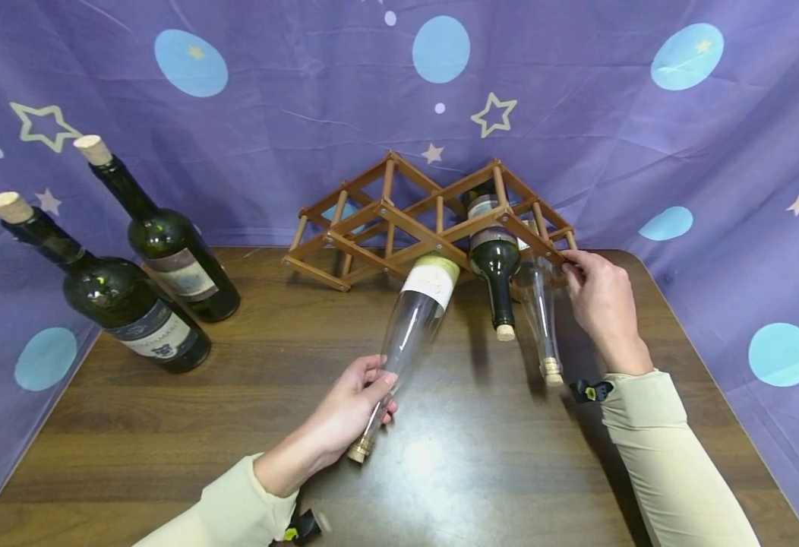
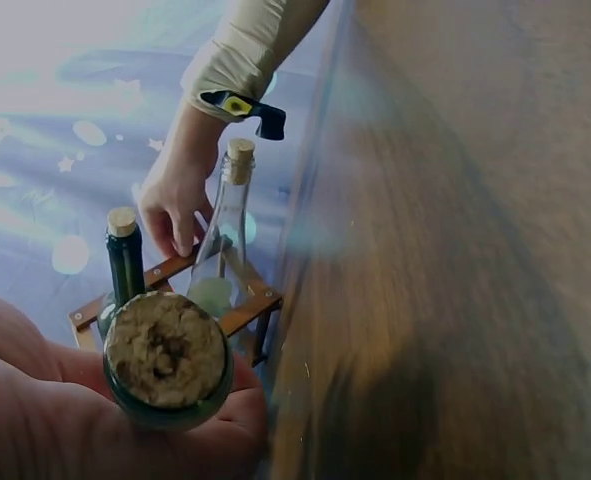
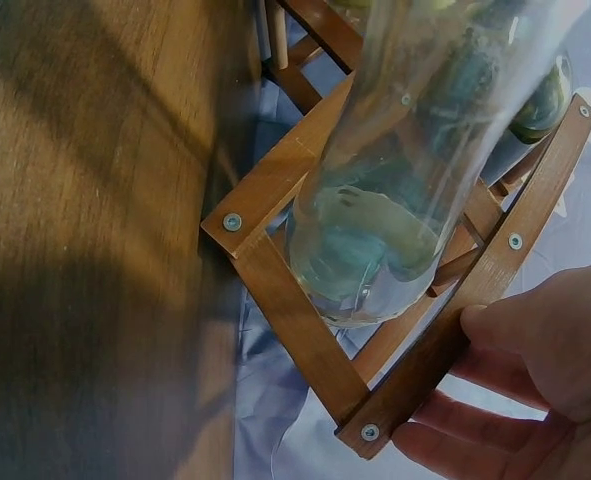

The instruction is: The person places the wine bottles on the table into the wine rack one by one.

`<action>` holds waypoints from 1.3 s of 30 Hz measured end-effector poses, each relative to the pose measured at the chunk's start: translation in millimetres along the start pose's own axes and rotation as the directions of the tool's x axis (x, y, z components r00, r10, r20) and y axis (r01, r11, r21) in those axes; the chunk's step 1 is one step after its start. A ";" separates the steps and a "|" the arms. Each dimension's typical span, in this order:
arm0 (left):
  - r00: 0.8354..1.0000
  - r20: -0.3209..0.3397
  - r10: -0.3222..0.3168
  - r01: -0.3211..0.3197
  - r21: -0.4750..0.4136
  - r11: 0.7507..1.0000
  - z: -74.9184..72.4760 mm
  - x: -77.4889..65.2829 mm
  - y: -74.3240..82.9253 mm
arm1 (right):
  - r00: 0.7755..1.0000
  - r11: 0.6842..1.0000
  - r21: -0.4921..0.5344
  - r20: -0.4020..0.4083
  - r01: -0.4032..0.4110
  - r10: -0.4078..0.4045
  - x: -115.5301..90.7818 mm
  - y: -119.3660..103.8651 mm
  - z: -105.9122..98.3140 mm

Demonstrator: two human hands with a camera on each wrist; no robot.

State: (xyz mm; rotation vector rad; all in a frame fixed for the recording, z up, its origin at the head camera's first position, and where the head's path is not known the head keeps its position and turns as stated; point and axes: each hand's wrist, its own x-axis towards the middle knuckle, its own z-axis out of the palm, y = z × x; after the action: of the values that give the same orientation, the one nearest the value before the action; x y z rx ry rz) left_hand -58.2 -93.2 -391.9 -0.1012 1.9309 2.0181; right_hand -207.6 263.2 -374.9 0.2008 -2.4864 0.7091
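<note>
My left hand (image 1: 352,399) grips the neck of a clear glass bottle (image 1: 409,323) with a cork and a pale label. That bottle slants over the table, its base at the lower middle of a folding wooden wine rack (image 1: 409,224); how far it reaches in, I cannot tell. Its cork (image 2: 165,350) fills the near part of the left wrist view. At the rack's right end, my right hand (image 1: 604,300) pinches a wooden slat (image 3: 440,345) between thumb and fingers. A dark green corked bottle (image 1: 495,258) and another clear bottle (image 1: 543,304) lie in the rack, necks toward me.
Two dark corked wine bottles stand upright at the left, one nearer (image 1: 146,311) and one farther back (image 1: 177,258). Everything rests on a brown wooden table (image 1: 481,456). A purple patterned cloth (image 1: 345,91) hangs close behind the rack and along the sides.
</note>
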 end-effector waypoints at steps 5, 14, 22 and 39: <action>0.999 0.043 -0.014 0.017 -0.050 0.999 4.7 9.1 1.6 | 1.000 1.000 -0.001 -0.010 0.005 -0.005 -0.1 0.3 0.6; 0.996 0.084 -0.017 0.025 -0.099 0.995 11.4 19.9 6.8 | 1.000 1.000 -0.017 0.000 -0.003 0.003 0.3 0.9 1.7; 0.993 0.118 -0.027 0.042 -0.123 0.991 15.6 26.5 8.0 | 1.000 1.000 -0.024 0.001 -0.002 0.002 0.5 0.3 0.9; 0.988 0.155 0.001 0.025 -0.164 0.986 26.7 40.8 11.1 | 1.000 1.000 -0.031 0.003 -0.001 0.001 -0.5 -0.5 0.6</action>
State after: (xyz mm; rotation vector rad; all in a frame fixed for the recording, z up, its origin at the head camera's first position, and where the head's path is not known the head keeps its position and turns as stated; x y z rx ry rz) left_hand -94.8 -59.1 -391.0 0.0032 1.6637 2.1096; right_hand -207.3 262.5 -375.3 0.1893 -2.4990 0.6702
